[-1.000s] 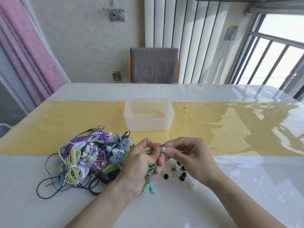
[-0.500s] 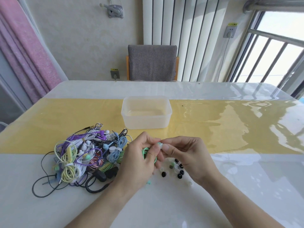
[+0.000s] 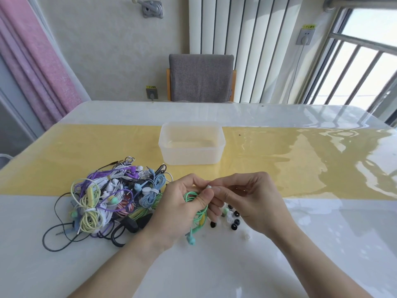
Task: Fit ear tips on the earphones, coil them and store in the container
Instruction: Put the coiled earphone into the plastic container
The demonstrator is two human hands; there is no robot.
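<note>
Landmark: the clear plastic container [image 3: 191, 145], lidless, on the yellow strip of the desk [image 3: 300, 244].

Nearest the viewer, in front of the container: both hands raised just above the desk. Left hand [image 3: 180, 209], grip curled round a coil of green earphones [image 3: 194, 197]; one green earbud [image 3: 191, 240] dangles below the hand, close to the desk. Right hand [image 3: 251, 198], grip pinching a small white ear tip [image 3: 208, 186] between thumb and forefinger, meeting the left thumb and forefinger. Whether the tip is seated on an earbud, cannot tell.

Under the right hand: loose ear tips [image 3: 233, 220], black, clear and one greenish, scattered on the white desk.

Front-left of the container: tangled pile of earphones [image 3: 111, 198], purple, yellow, blue, white, black cords.

Beyond the container, past the desk's far edge: grey chair back [image 3: 200, 78].
</note>
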